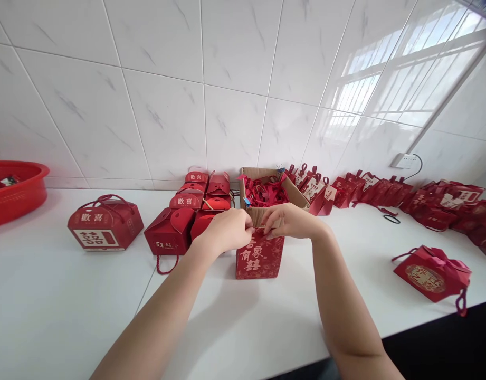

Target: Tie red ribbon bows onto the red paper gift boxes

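A red gift box (258, 258) with white Chinese characters stands upright on the white table in front of me. My left hand (235, 228) is closed, its fingers pinching at the top left edge of this box. From the other side, my right hand (285, 220) has its fingers bent in a pinch on the top right edge. My fingers cover most of the box's top. Just behind it is an open cardboard box (301, 199) filled with red ribbons (266, 191).
Several red candy boxes (169, 232) are grouped left of my hands, with a handled box (106, 224) farther left. A red plastic basket (19, 195) sits at the left edge. Red gift bags (389, 190) line the wall at right; a bow-tied box (432, 274) lies nearer.
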Demonstrator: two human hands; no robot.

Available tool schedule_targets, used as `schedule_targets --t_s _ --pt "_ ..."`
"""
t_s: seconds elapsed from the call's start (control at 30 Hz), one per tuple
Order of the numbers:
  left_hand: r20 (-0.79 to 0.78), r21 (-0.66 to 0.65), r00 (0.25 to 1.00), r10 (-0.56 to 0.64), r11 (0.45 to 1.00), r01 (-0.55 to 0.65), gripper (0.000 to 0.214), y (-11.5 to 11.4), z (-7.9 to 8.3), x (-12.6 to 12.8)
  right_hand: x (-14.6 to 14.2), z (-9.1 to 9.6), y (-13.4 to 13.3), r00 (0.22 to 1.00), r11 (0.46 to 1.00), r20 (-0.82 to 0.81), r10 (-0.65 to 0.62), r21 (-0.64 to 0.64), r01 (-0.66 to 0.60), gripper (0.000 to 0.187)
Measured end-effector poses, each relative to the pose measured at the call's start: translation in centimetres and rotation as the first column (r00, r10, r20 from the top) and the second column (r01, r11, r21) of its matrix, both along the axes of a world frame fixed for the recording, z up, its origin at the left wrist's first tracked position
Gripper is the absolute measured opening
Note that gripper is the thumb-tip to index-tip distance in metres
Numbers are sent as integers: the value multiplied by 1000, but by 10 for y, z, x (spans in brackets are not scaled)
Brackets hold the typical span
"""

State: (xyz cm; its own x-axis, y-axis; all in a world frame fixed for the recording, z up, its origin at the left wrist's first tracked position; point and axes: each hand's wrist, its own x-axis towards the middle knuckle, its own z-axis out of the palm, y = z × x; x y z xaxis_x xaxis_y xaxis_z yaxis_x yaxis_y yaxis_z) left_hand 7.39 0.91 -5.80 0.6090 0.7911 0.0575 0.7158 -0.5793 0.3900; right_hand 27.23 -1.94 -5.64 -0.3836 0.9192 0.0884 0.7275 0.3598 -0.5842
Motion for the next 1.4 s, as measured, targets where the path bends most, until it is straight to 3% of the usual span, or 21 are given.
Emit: schedule_targets --t_s 0.2,0.37,0.5,0.63,0.73,0.83,1.1,1.3,1.4 --pt "-4 4 1000 -11 1000 11 17 -1 1 0 -4 1 -2 1000 1000 -4 -10 -4 10 5" --pt "-40 3 999 -26 1000 26 22 1 -1 -3 -7 -3 2 995 990 3 -97 102 96 13" --pt "-80 23 996 -26 999 28 24 -1 -2 0 -8 -7 6 995 990 0 -101 100 100 3" --pt "-53 151 997 58 987 -50 43 -4 -11 15 -12 -9 8 993 984 -43 -112 134 117 4" --pt "3 286 988 151 947 -146 53 -5 -21 28 -15 -10 9 985 980 -134 -113 147 132 7" --pt "29 329 981 191 925 -190 53 -6 -30 37 -19 -12 11 973 983 -209 -96 134 126 12" --pt "-17 279 981 194 943 -182 48 -3 -36 39 -24 -18 18 959 973 -218 -180 104 206 17" --pt "1 146 995 96 985 -95 40 2 -30 28 -19 -20 20 963 970 -206 -176 129 205 15" --pt "-3 63 992 123 990 -122 41 11 -25 16 -17 -20 20 963 965 -184 -197 138 223 14"
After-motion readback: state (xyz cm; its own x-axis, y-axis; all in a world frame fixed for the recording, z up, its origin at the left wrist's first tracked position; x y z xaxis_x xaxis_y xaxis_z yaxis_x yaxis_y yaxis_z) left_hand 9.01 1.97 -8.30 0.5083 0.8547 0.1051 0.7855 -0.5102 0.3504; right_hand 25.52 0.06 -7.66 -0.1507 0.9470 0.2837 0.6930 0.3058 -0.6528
